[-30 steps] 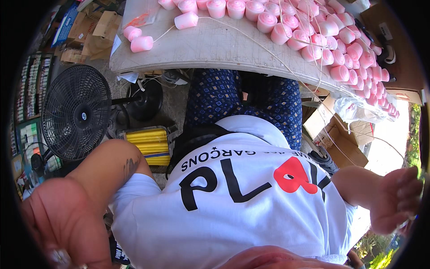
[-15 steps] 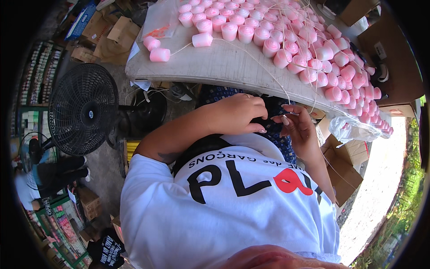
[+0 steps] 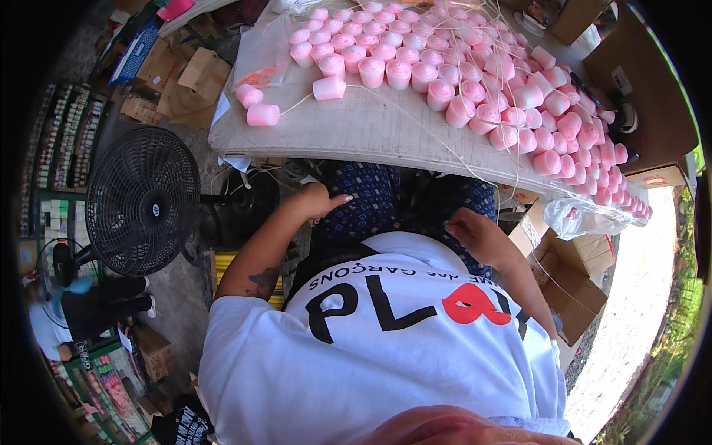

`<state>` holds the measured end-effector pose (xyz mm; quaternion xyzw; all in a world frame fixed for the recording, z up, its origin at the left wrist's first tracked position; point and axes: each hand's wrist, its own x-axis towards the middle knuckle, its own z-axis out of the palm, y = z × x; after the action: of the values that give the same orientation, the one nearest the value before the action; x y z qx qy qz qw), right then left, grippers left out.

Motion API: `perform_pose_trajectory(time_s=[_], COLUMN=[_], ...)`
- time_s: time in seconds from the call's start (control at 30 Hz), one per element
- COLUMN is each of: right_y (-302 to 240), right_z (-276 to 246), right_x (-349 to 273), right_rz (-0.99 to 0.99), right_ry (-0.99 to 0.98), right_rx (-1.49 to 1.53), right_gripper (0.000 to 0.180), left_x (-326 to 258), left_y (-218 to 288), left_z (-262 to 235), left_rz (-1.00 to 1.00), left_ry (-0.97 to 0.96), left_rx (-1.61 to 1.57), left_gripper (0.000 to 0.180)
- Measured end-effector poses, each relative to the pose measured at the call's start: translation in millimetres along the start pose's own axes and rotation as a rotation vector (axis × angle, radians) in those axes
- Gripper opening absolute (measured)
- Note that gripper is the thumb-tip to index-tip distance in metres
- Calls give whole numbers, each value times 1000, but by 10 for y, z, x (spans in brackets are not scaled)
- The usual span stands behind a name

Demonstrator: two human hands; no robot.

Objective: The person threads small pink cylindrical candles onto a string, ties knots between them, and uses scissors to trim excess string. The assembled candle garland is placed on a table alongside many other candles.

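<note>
My left hand point(image 3: 319, 202) is over the outer side of my left thigh, its thumb stretched away from partly hidden fingers; I see nothing in it. On my right thigh, my right hand point(image 3: 475, 233) has its fingers curled together; whatever they may hold is hidden. Both hands are below the front edge of the table point(image 3: 297, 141). Many pink-and-white cup-shaped pieces point(image 3: 398, 74) with swirled tops crowd the table, some upright and some on their sides. A thin pale cord point(image 3: 423, 111) runs from a tipped piece point(image 3: 328, 88) toward the table's front edge.
A black fan point(image 3: 152, 204) stands at my left. A clear plastic bag point(image 3: 586, 216) hangs at the table's right edge above open cardboard boxes point(image 3: 567, 285). A flat plastic bag point(image 3: 261, 55) lies on the table's left part. Another person point(image 3: 96, 315) is at far left, near shelves.
My hands, which were close together with the right fingers pinched near the cord, have moved apart. The left went left to my thigh; the right lowered onto my right thigh.
</note>
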<state>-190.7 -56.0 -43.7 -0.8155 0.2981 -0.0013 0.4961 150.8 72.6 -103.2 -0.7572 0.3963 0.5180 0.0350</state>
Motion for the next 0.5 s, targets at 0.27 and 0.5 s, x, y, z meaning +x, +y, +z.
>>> perform_pose_trajectory(time_s=[0.27, 0.5], right_y=[-61, 150], right_z=[16, 76], right_x=[158, 277], right_rz=[20, 341], right_ry=[-91, -275], right_rx=[-291, -673], right_gripper=[25, 40], left_x=[278, -724], left_y=[-61, 753], left_z=[33, -240], left_rz=[89, 758], left_ry=[285, 139], left_rx=[328, -112], left_gripper=[75, 35])
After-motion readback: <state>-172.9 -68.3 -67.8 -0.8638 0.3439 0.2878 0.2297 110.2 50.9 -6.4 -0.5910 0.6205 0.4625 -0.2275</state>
